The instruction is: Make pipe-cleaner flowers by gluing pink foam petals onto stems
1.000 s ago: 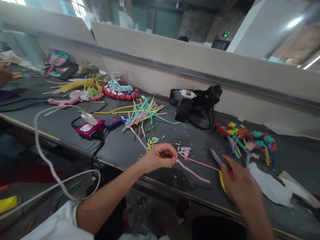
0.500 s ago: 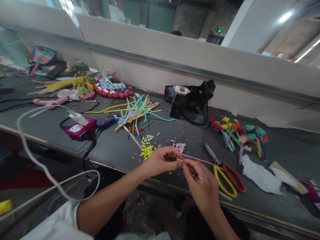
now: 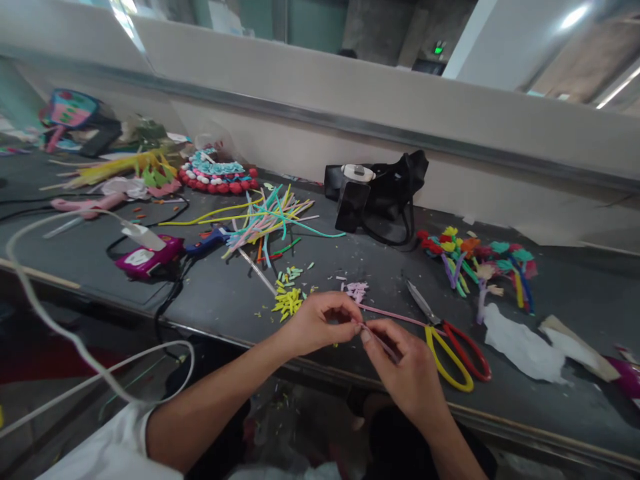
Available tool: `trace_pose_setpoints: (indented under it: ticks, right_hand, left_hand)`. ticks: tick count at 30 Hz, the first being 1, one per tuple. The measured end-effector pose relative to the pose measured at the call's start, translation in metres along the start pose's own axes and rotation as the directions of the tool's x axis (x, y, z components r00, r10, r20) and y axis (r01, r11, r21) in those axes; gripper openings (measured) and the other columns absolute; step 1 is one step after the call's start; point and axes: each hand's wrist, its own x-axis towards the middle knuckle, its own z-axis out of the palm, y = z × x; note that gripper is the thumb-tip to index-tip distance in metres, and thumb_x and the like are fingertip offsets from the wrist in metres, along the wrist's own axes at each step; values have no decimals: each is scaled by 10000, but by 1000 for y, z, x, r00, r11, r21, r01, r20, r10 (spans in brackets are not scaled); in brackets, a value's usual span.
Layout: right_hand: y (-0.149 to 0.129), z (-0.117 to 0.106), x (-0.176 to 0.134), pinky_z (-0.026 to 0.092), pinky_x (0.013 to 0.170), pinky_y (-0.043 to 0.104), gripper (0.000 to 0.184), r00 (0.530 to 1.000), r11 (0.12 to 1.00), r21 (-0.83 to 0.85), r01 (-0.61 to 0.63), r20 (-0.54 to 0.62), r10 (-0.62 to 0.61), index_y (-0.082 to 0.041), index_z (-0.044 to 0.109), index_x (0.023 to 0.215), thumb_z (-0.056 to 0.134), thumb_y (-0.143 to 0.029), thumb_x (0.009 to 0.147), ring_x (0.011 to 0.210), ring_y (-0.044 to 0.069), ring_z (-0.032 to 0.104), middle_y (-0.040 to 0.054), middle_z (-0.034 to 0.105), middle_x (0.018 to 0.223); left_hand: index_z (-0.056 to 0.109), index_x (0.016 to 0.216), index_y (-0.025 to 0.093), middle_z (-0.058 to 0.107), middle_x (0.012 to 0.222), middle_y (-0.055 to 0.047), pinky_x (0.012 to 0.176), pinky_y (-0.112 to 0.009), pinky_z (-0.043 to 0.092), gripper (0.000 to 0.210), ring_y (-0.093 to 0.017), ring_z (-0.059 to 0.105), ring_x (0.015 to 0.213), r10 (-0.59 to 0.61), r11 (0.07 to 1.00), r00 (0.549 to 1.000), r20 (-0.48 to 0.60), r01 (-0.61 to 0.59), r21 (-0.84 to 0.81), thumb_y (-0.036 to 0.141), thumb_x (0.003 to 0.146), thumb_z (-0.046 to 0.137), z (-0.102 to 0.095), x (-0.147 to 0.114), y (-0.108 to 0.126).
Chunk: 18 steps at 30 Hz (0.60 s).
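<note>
The strip (image 3: pixel 382 344) was pale pink, thin and a little fuzzy, held just over the front of the table (image 3: pixel 220 293); fingers hid part of it. The left hand (image 3: pixel 323 325) had one end pinched between thumb and finger, and the right hand (image 3: pixel 407 357) gripped it close by, the length running down along the fingers. The tips were so near each other that I couldn't tell whether they touched. Just beyond lay a second strip (image 3: pixel 393 313), a deeper pink, reaching to the scissors (image 3: pixel 450 353), which had one yellow handle and one red, with blades pointing away. Lilac bits (image 3: pixel 356 291) lay behind the hands, and left of those sat a small pile of yellow bits (image 3: pixel 287 303) with pale green bits (image 3: pixel 291 273) behind. Farther back was a loose heap of coloured stems (image 3: pixel 273 220), a blue glue gun (image 3: pixel 207 241) beside it, then a magenta socket block (image 3: pixel 150 261) with a white plug in it; the pale marking on its side was too small for me to read. A black bag (image 3: pixel 395 187) stood near the partition. Over to the right were bright fuzzy flowers (image 3: pixel 467 253) and, nearer, a crumpled white sheet (image 3: pixel 523 343). Past the partition glowed a green sign (image 3: pixel 439 48), its lettering too blurred to make out.
</note>
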Motion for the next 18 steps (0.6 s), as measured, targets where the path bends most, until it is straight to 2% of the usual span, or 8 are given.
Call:
trace_pose_setpoints:
  ticks: [6,10,13,18]
  right_hand:
    - [-2,0,0,464,584,186,184,996,999,12,31,-88,-30,-197,670,799,537,-273,901,602,112,611,-7,672,701]
    - [-5,1,0,417,516,181,171,989,998,-44,42,-139,-48,-198,674,775,553,-252,883,512,90,525,-31,615,620]
    - [-5,3,-1,382,486,184,164,984,993,-98,65,-160,-80,-198,677,767,557,-232,873,469,81,455,-47,555,567]
    - [-5,7,-1,370,479,183,164,975,988,-117,99,-188,-120,-197,664,742,555,-200,864,471,78,449,-51,531,561]
  left_hand:
    - [658,793,128,597,725,-5,583,-197,408,220,-83,515,627,-150,986,989,16,150,-78,313,728,759,1,0,2]
    - [667,832,126,615,734,-4,583,-195,424,237,-83,531,633,-181,976,983,44,185,-116,308,721,771,0,0,1]
    - [663,834,123,595,682,15,522,-183,407,236,-65,502,562,-197,970,979,59,204,-135,298,721,773,0,-1,0]
    - [661,788,115,580,613,24,497,-180,417,230,-64,507,523,-232,939,971,58,240,-245,293,711,783,2,-3,-2]
